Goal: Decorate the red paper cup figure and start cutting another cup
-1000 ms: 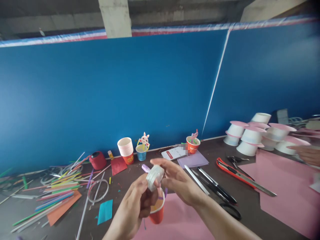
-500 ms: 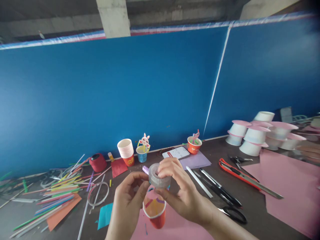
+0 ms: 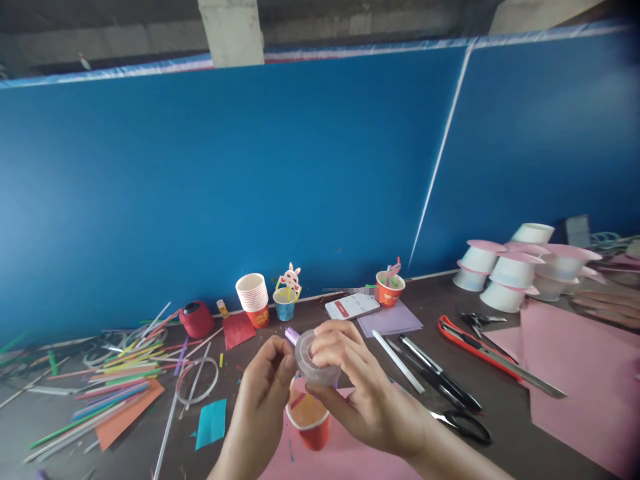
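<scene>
A roll of clear tape is gripped in my right hand, fingers over its core and thumb below. Close to the roll's left side, my left hand has thumb and forefinger pinched together; whatever lies between them is too small to make out. Beneath both hands a red paper cup stands upright, partly covered by the roll and my right hand. It rests on a pink paper sheet. A purple capped item shows behind the roll.
Colourful sticks lie scattered left, beside teal paper. Stacked cups, a blue cup and a phone line the back. Right are pens, scissors, a red utility knife and white cups. Another person's hand is at far right.
The tape roll has tilted so its flat face shows more. My left thumb and forefinger have closed into a pinch beside it. The view has shifted slightly.
</scene>
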Tool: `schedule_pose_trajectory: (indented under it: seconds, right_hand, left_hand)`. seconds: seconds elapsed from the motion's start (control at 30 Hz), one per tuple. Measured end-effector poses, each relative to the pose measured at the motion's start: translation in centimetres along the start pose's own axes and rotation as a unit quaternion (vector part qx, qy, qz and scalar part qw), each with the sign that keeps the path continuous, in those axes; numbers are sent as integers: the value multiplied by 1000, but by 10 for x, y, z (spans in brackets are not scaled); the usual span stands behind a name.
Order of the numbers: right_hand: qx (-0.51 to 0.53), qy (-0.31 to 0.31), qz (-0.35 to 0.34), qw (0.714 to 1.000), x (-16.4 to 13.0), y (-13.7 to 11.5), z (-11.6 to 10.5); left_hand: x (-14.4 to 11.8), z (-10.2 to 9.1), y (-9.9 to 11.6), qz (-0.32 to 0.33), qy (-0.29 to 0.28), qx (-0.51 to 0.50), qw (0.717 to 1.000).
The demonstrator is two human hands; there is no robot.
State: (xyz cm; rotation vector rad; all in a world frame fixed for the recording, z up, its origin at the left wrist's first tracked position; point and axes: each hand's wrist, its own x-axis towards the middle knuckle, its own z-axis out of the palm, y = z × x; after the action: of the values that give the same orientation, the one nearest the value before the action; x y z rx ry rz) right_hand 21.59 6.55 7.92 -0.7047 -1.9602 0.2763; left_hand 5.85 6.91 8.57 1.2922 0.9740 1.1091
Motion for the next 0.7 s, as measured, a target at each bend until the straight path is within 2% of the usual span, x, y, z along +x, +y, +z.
schedule_pose_trajectory:
  seconds: [0.13,0.3,0.37,0.47,0.6,0.7]
  right_hand:
    - [-24,5,4,1000,0,0,1]
    - [-92,-4,25,995,2,4,0]
    - [-78,8,46,996,3,6,-2]
    - [-20,14,94,995,4,7,-4]
    - [28,-4,176,984,3,7,-5]
    - [56,-14,212,976,4,7,-7]
  left_hand:
    - [-1,-1,0,-19,-9,10,1000]
    - [-2,5,-3,53,71,48,995]
    - [-3,5,-1,40,72,46,996]
    - [-3,3,2,12,37,15,999]
    - [1,-2,0,30,37,-38,998]
    - [6,-5,-3,46,48,-45,997]
